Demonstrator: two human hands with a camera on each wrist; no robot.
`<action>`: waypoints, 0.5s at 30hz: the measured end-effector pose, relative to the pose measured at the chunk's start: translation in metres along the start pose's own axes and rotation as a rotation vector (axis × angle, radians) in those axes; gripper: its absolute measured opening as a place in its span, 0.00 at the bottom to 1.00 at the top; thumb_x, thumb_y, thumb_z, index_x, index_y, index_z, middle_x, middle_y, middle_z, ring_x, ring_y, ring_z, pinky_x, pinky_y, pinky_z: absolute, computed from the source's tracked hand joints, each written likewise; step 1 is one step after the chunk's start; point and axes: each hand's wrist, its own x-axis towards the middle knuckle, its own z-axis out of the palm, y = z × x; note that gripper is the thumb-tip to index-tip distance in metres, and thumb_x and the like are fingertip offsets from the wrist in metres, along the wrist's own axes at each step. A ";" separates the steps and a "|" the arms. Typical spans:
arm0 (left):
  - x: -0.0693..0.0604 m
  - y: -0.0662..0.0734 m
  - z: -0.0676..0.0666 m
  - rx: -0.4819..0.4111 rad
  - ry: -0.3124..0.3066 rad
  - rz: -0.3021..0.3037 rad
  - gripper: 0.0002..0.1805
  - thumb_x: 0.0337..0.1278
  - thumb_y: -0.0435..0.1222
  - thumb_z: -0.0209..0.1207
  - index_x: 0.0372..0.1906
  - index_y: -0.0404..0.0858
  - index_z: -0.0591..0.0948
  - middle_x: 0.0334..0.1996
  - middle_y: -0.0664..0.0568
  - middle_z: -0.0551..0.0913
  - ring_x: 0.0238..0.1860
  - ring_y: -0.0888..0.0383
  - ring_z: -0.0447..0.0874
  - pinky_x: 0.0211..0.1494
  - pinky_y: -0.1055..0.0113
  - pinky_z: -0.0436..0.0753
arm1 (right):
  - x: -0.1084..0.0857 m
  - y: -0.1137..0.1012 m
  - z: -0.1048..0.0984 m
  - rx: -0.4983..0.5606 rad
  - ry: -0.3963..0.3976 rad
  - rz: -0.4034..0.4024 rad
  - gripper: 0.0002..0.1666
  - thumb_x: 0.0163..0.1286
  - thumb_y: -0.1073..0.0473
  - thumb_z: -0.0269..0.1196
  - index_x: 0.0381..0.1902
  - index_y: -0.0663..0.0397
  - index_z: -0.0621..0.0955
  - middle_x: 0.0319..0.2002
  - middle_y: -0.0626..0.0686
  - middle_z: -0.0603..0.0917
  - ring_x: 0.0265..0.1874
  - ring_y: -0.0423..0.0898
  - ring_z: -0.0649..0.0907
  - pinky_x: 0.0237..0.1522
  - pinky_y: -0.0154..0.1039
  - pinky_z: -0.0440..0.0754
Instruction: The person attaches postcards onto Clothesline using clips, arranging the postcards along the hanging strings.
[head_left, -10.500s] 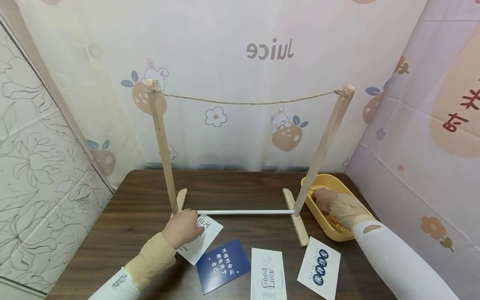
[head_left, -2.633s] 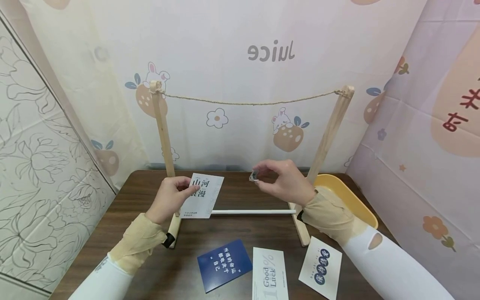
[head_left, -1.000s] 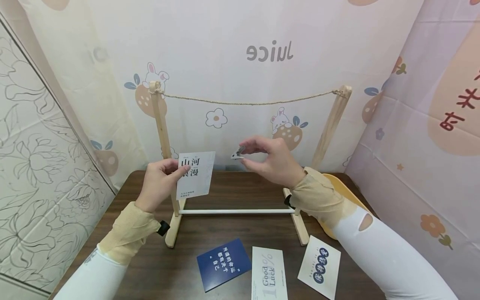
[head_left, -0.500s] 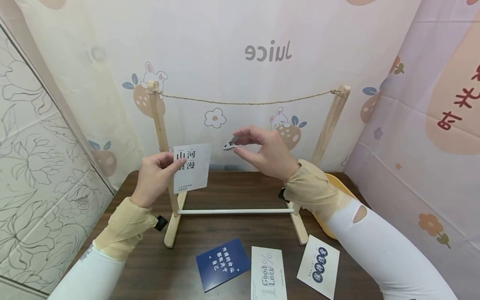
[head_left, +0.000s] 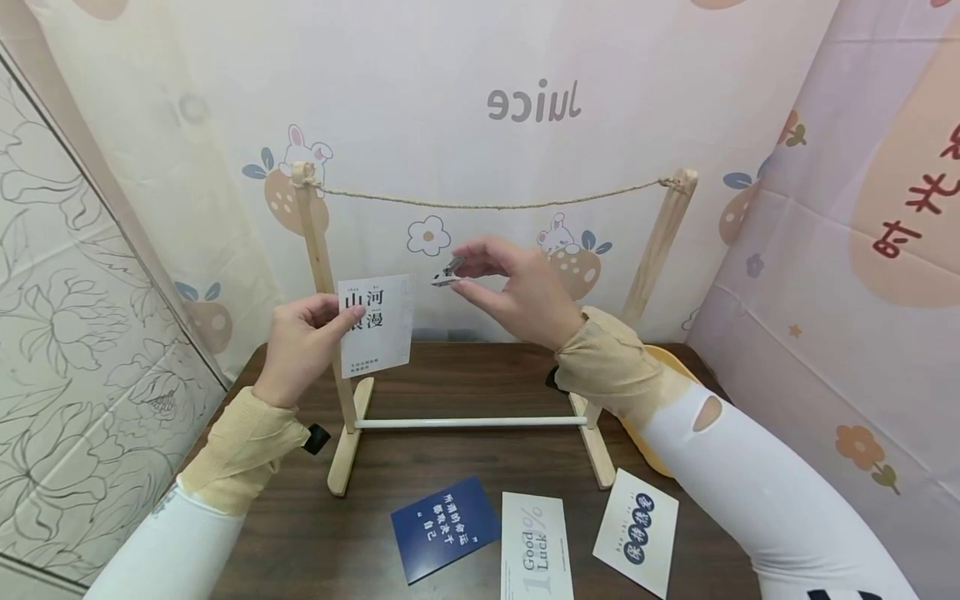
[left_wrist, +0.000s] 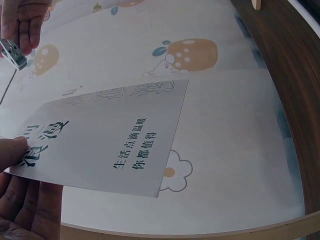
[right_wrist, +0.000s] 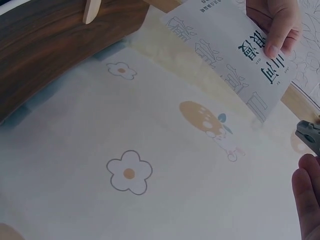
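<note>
My left hand (head_left: 303,346) pinches a white card (head_left: 386,333) by its left edge, thumb on the printed front. The card is upright, near the left post and below the twine (head_left: 450,205). My right hand (head_left: 517,292) pinches a small grey clothespin (head_left: 450,273) between thumb and fingers. Its tip points left, a short gap from the card's upper right corner. In the left wrist view the clothespin (left_wrist: 13,54) shows at the upper left, apart from the card (left_wrist: 110,135). The right wrist view shows the clothespin (right_wrist: 309,135) at the right edge, partly cut off.
The twine spans two wooden posts, a left post (head_left: 318,242) and a right post (head_left: 660,242), joined low by a white rod (head_left: 472,422). A blue card (head_left: 446,529), a Good Luck card (head_left: 535,546) and another white card (head_left: 637,533) lie in front. A yellow tray (head_left: 660,450) sits behind my right forearm.
Earlier my left hand was at the card on the table and my right hand in the tray. Both hands have since risen, holding card and clothespin, and drifted left towards the twine.
</note>
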 end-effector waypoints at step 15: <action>0.009 0.004 -0.008 -0.020 0.049 0.022 0.11 0.70 0.32 0.70 0.44 0.24 0.90 0.31 0.64 0.92 0.30 0.74 0.89 0.35 0.78 0.85 | 0.019 -0.007 0.005 0.070 0.007 0.036 0.17 0.70 0.71 0.72 0.55 0.70 0.84 0.49 0.63 0.92 0.46 0.55 0.93 0.56 0.44 0.90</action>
